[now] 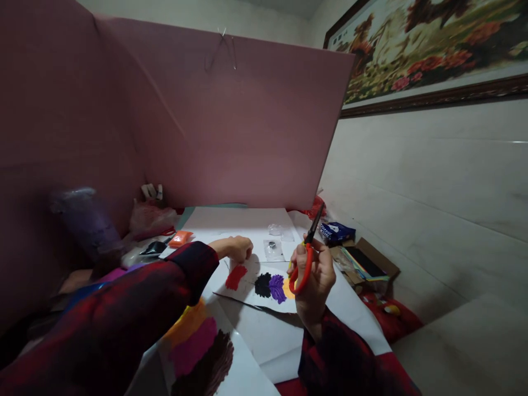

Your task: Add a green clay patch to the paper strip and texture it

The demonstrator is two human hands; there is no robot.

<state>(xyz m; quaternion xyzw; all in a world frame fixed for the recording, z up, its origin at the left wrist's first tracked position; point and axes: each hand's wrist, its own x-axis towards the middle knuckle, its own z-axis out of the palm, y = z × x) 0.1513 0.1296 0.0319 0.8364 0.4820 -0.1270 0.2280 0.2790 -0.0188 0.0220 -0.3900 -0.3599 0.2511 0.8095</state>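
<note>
Pink backdrop [231, 121]; red-handled scissors [309, 257], dark tilted blades [315, 223]

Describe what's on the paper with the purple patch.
There's a red patch, black patch, purple patch and orange patch. Your right hand and scissors partly cover the orange patch; what they hide isn't visible.

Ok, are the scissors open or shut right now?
The scissors look shut: above the right hand, their blades form one narrow dark shape, with no visible gap.
</note>
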